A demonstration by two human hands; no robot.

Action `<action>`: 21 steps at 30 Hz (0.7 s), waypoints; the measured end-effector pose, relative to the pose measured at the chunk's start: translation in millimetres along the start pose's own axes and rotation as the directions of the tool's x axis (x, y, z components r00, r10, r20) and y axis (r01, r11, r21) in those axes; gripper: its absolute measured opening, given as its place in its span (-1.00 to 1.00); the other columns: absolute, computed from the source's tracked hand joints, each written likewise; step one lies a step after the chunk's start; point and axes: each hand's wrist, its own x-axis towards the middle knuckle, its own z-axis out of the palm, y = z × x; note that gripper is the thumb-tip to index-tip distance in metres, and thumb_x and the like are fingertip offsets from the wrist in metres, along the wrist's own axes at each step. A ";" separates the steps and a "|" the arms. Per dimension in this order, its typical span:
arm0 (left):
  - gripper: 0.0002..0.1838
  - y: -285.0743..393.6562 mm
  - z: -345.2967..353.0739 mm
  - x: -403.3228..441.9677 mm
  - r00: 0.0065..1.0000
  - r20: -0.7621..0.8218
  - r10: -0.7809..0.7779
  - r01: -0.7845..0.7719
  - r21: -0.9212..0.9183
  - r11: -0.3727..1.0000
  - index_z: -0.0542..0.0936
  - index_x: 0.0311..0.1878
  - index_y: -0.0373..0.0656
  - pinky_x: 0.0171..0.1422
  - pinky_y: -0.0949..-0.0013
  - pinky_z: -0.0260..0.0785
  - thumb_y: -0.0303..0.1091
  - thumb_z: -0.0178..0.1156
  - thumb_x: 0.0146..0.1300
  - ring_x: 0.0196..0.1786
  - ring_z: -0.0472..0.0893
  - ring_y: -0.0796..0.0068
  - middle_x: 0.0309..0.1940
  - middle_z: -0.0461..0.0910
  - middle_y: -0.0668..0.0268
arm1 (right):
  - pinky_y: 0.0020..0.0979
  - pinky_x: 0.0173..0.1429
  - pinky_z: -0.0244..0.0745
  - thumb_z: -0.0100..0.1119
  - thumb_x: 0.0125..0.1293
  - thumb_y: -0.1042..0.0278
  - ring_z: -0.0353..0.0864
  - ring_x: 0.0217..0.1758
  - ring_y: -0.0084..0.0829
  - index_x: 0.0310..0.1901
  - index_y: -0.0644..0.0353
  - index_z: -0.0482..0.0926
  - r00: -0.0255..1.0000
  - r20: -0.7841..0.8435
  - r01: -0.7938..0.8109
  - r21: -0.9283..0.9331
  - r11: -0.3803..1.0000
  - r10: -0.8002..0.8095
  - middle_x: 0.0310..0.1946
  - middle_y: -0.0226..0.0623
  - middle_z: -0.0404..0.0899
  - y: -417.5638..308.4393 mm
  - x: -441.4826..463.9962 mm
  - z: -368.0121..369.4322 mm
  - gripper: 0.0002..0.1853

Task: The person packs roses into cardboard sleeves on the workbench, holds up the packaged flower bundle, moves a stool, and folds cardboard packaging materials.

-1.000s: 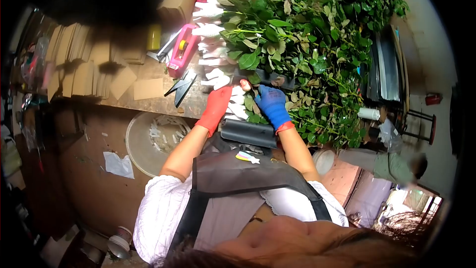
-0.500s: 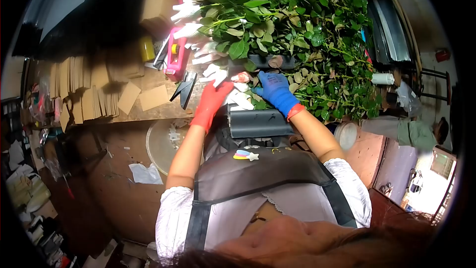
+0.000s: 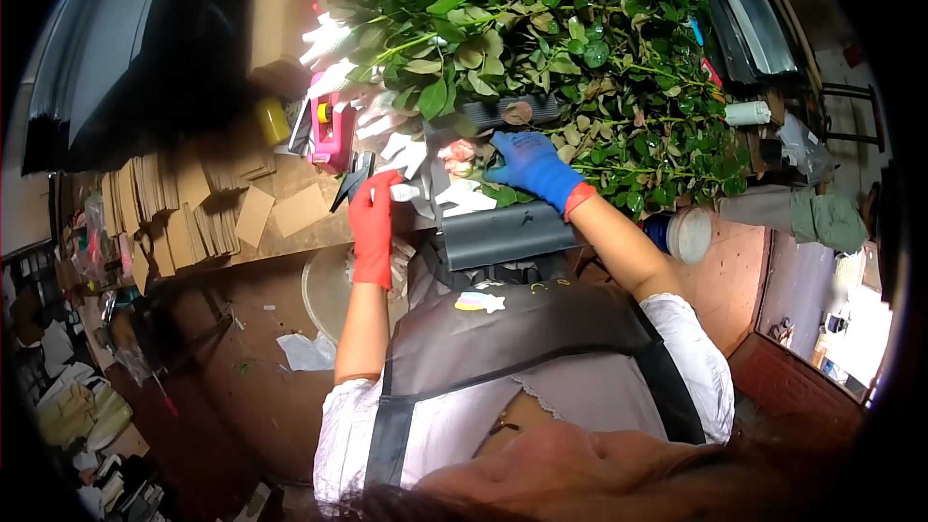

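Observation:
My left hand (image 3: 373, 217), in a red glove, is raised at the table's front edge. Its fingers are bent around a small white piece of wrap (image 3: 404, 192); the grip is only partly visible. To the right, my right hand (image 3: 532, 170), in a blue glove, is closed just behind the head of a pale pink rose (image 3: 457, 156). The stem inside that grip is hidden. White sleeves (image 3: 466, 196) lie below the rose. Beyond my hands is a big pile of leafy rose stems (image 3: 580, 58), whose heads on the left are in white sleeves.
A pink tape dispenser (image 3: 333, 126) and a black-handled tool (image 3: 354, 181) lie on the left. Cardboard pieces (image 3: 198, 230) stand in rows further left. A dark padded block (image 3: 507, 235) is at the table edge. A white bucket (image 3: 688, 234) stands lower right.
My left hand has drawn back from the white sleeves, leftward and toward me, with a small white piece at its fingers. My right hand stays by the rose. The camera view has shifted slightly.

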 end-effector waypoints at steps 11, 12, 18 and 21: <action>-0.44 20.7 45.0 -7.0 0.856 0.438 -0.274 -0.109 0.672 0.732 0.66 0.01 -0.27 0.05 0.24 0.44 0.13 0.33 0.32 -0.12 0.65 0.31 -0.21 0.70 0.11 | -0.10 0.05 0.54 0.38 0.11 -0.29 0.67 0.00 -0.07 0.17 0.12 0.45 0.999 0.034 -0.016 -0.181 0.983 0.022 -0.06 -0.11 0.65 -13.7 -6.1 9.4 -0.24; -0.40 12.0 42.7 -4.7 0.855 0.438 -0.278 -0.079 0.640 0.764 0.65 0.06 -0.28 0.13 0.20 0.43 0.16 0.30 0.33 0.00 0.63 0.19 -0.10 0.69 0.04 | -0.10 0.05 0.53 0.38 0.12 -0.29 0.67 0.00 -0.07 0.16 0.12 0.45 0.999 0.039 -0.025 -0.186 0.982 0.033 -0.07 -0.11 0.65 -14.6 -5.6 8.8 -0.25; -0.42 15.7 26.8 -13.6 0.890 0.321 -0.324 0.144 0.477 0.867 0.65 0.03 -0.32 -0.03 0.23 0.45 0.13 0.25 0.38 -0.15 0.66 0.27 -0.26 0.70 0.11 | -0.06 0.09 0.50 0.41 0.14 -0.14 0.62 0.08 -0.10 0.17 0.11 0.44 0.999 0.032 -0.035 -0.148 0.988 0.040 -0.03 -0.15 0.61 -13.5 -9.1 11.8 -0.32; -0.63 34.0 -3.5 -3.1 0.920 0.252 -0.301 0.227 0.287 0.931 0.71 -0.09 -0.23 -0.19 0.37 0.40 -0.06 0.31 0.37 -0.29 0.58 0.55 -0.40 0.66 0.33 | -0.06 0.10 0.49 0.40 0.13 -0.16 0.62 0.08 -0.10 0.17 0.11 0.44 1.000 -0.016 -0.012 -0.143 0.990 0.010 -0.03 -0.15 0.61 -8.9 -8.9 17.4 -0.31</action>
